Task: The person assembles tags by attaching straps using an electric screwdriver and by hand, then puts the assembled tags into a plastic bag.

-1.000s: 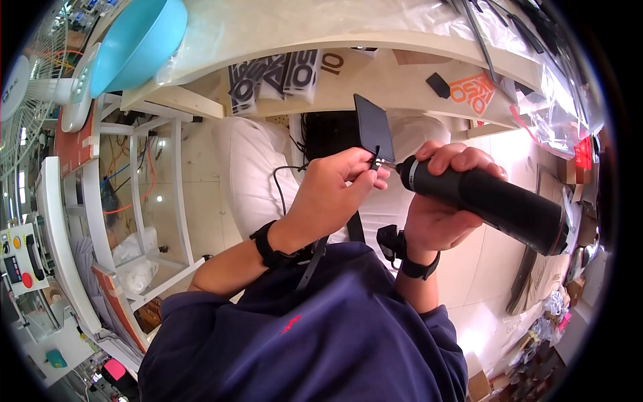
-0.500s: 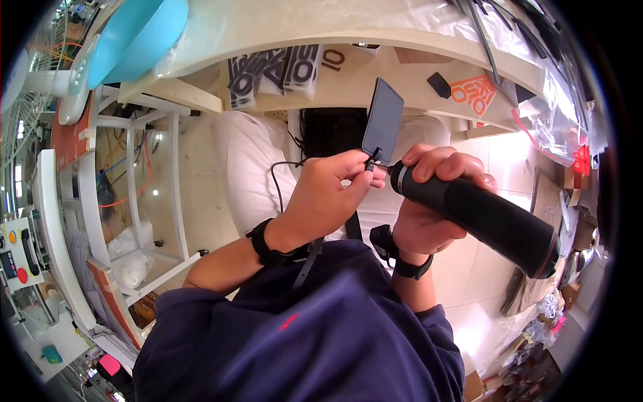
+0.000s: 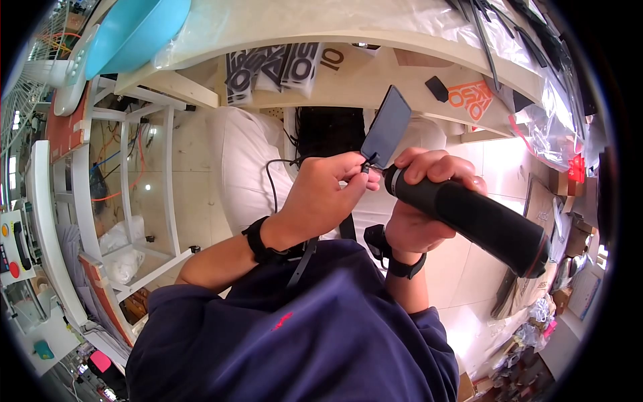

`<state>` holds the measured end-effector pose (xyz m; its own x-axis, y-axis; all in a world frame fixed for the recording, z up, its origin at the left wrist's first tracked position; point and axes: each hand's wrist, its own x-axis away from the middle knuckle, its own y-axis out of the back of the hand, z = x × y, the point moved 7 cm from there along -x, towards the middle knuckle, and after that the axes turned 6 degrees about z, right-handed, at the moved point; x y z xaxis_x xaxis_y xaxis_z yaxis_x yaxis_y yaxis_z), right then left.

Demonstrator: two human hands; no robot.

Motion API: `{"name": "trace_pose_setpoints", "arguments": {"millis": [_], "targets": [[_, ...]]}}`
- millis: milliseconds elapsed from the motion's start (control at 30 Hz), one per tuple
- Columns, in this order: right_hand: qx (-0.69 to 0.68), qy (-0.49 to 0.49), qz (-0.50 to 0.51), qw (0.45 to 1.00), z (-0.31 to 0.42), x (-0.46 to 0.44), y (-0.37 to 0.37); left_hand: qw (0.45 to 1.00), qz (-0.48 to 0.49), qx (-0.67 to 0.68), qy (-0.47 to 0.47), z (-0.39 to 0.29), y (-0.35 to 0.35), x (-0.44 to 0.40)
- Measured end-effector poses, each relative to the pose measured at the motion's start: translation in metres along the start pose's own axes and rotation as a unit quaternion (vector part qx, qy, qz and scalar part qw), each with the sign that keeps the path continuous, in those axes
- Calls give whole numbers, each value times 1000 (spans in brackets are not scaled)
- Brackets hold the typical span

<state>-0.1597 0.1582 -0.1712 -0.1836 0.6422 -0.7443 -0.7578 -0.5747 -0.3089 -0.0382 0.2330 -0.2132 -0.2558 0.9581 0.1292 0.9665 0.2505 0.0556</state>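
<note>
My left hand (image 3: 328,184) is closed in a pinch at the lower end of a thin, dark rectangular panel (image 3: 388,127) that looks like a phone or small screen. The panel stands tilted up and to the right above my fingers. A small black fitting sits at its lower corner. From behind the hand a thin black cable (image 3: 271,181) loops down. My right hand (image 3: 432,201) wraps round a thick black electric screwdriver (image 3: 492,221). Its narrow tip points left at the fitting between my left fingertips; whether it touches is too small to tell.
Ahead is a pale workbench (image 3: 281,20) with a lower shelf holding printed packets (image 3: 295,74), an orange-lettered piece (image 3: 469,99) and a small black block (image 3: 437,88). A blue basin (image 3: 137,33) and a fan (image 3: 40,74) are at upper left, above a white frame (image 3: 124,194).
The panel has tilted further to the right and sits slightly lower. My right hand and the screwdriver have shifted a little left. Both hands keep their hold.
</note>
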Motion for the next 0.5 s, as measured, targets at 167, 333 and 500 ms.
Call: {"name": "trace_pose_setpoints", "arguments": {"millis": [167,333,500], "targets": [[1,-6,-1,1000,-3,1,-1,1000,-3,8,-1,3,1,0],[8,-1,12,1000,-3,0,-4,1000,-7,-5,3,3,2,0],[-15,-48,-17,999,-8,3,-1,998,-15,-60,7,1,3,-1]]}}
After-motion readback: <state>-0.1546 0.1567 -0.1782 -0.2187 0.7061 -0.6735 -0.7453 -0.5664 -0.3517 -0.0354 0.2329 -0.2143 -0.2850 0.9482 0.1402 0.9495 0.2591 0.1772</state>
